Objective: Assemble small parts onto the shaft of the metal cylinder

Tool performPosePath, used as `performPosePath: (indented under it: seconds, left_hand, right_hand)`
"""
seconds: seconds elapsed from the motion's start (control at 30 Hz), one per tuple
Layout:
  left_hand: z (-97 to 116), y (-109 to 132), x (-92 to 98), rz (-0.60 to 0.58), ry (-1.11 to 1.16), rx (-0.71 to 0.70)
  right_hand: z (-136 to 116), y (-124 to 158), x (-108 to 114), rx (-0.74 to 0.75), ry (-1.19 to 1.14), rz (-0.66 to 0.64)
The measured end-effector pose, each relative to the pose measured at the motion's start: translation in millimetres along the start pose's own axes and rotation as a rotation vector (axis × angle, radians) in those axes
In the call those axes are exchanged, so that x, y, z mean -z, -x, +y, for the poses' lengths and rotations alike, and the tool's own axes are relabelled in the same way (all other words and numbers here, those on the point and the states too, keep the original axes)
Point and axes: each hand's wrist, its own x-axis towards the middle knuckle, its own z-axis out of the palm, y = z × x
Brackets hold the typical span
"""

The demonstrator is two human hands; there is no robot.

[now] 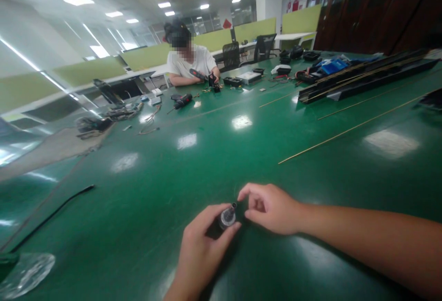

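My left hand [207, 241] holds a small dark cylindrical part [227, 217] with a narrow tip, its thumb and forefinger on either side of it. The tip of the part points up and slightly away from me. Just right of the tip is my right hand [272, 206], its fingers curled and a gap between forefinger and thumb; nothing can be seen between them. Both hands are over the near part of the green table [155, 199].
Long thin rods [345, 130] and dark channels [366, 78] lie at the right. Across the table sits a person [189, 61] with a tool, near a drill [182, 101]. A black cable [51, 218] and clear plastic [31, 275] are at the left.
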Motion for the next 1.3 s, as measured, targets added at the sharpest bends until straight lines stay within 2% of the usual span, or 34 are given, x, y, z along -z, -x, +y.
performPosePath:
  seconds: [0.2,0.5,0.7,1.0,1.3]
  left_hand:
    - [0.7,1.8,0.5,-0.067,0.008,-0.005]
    - [2.2,0.7,1.9,-0.09,0.019,-0.003]
    - [1.8,0.8,0.7,-0.071,0.022,-0.004]
    - [-0.6,3.5,-1.7,0.008,-0.015,0.115]
    - [-0.9,3.8,-0.2,-0.054,-0.008,0.095]
  right_hand:
    - [-2.4,-0.8,0.0,0.011,0.028,-0.003]
    - [-4.1,-0.6,-0.4,0.016,0.076,0.004]
    - [-3.7,-0.6,-0.1,0.017,0.082,-0.005]
    - [-4.8,0.7,1.5,0.03,0.053,-0.02]
    - [-6.4,0.4,1.6,0.007,0.092,-0.003]
